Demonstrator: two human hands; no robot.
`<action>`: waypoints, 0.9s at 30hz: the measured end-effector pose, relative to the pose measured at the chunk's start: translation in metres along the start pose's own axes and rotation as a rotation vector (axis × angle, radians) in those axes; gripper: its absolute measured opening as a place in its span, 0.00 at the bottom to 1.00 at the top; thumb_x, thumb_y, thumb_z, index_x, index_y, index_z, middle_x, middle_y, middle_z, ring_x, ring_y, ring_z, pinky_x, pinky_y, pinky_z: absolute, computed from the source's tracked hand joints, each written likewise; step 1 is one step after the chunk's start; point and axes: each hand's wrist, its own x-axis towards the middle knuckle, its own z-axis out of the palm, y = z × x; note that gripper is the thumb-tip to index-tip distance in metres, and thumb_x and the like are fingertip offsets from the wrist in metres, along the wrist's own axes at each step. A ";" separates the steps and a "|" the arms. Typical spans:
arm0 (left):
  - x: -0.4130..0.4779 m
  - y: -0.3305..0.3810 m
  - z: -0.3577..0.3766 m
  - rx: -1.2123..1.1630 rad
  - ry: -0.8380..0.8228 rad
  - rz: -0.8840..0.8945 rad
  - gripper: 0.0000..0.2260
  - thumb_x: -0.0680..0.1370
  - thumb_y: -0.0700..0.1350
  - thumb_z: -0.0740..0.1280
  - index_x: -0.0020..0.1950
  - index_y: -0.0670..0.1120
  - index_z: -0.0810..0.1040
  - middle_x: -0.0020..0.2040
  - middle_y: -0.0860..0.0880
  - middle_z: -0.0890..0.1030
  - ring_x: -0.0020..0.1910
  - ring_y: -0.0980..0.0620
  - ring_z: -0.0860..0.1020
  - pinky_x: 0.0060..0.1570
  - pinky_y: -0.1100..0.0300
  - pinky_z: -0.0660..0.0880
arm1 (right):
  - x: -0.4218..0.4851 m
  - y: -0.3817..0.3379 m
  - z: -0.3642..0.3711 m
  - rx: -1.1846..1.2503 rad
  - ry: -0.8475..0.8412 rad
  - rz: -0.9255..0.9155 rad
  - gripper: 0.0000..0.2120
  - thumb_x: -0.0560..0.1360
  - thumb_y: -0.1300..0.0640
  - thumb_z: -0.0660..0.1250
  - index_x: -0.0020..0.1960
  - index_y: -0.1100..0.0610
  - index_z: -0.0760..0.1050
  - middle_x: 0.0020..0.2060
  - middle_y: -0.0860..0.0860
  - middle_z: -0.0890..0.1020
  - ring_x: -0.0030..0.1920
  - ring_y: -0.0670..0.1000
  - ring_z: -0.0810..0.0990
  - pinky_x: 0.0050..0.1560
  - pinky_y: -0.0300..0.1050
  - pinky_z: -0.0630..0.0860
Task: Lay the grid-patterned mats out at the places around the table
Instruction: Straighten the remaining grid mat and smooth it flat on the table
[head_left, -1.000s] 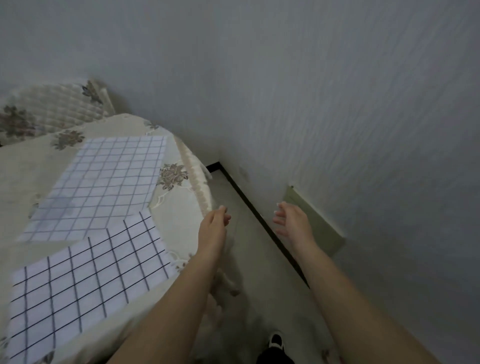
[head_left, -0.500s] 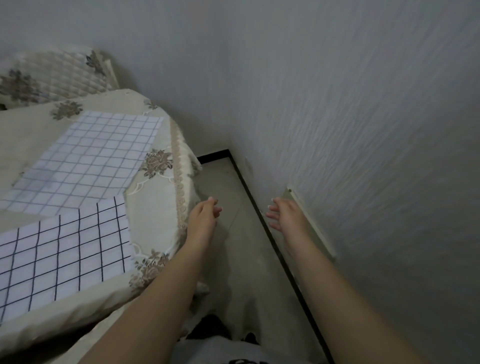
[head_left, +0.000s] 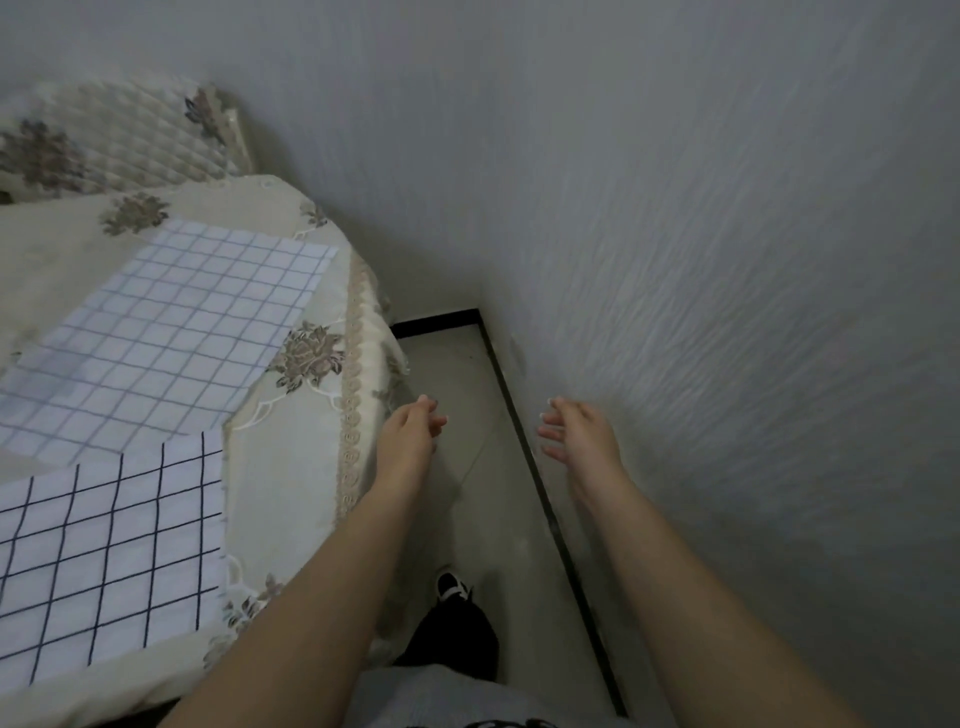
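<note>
Far left, on the table (head_left: 291, 467) under a cream floral tablecloth: bold-grid mat (head_left: 104, 561) lies flat at the near edge, white with thick dark lines. Beyond it, fine-grid mat (head_left: 166, 332), pale with thin lines, flat and set at an angle; its near edge meets the bold mat's far edge, touching or slightly overlapped, cannot tell which. Quilted chair back (head_left: 119, 140) stands behind the table's far side. Left hand (head_left: 408, 436) is held out over the floor (head_left: 467, 374), just beside the hanging cloth border, fingers loosely curved, holding nothing. One dark shoe (head_left: 452, 584) below. Right hand (head_left: 582, 434) is near the wall (head_left: 675, 208), above the black skirting (head_left: 524, 452), fingers relaxed and apart, holding nothing.
</note>
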 end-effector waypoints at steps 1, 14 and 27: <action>0.012 0.005 0.004 -0.005 0.009 0.002 0.13 0.81 0.51 0.58 0.56 0.45 0.77 0.52 0.45 0.82 0.54 0.50 0.79 0.49 0.57 0.71 | 0.012 -0.008 0.005 -0.004 -0.007 0.000 0.08 0.79 0.55 0.61 0.52 0.59 0.75 0.42 0.53 0.79 0.44 0.51 0.79 0.51 0.52 0.77; 0.138 0.088 0.026 -0.097 0.081 -0.010 0.11 0.81 0.51 0.58 0.51 0.49 0.77 0.49 0.46 0.83 0.54 0.49 0.80 0.57 0.52 0.75 | 0.134 -0.099 0.076 -0.056 -0.074 0.007 0.05 0.78 0.56 0.62 0.44 0.55 0.74 0.38 0.51 0.77 0.39 0.49 0.78 0.44 0.48 0.75; 0.232 0.122 0.037 -0.183 0.246 -0.091 0.14 0.79 0.50 0.59 0.57 0.44 0.78 0.48 0.46 0.83 0.52 0.48 0.80 0.48 0.55 0.75 | 0.250 -0.143 0.155 -0.204 -0.249 -0.004 0.06 0.79 0.55 0.61 0.45 0.53 0.74 0.40 0.51 0.79 0.39 0.48 0.79 0.37 0.42 0.73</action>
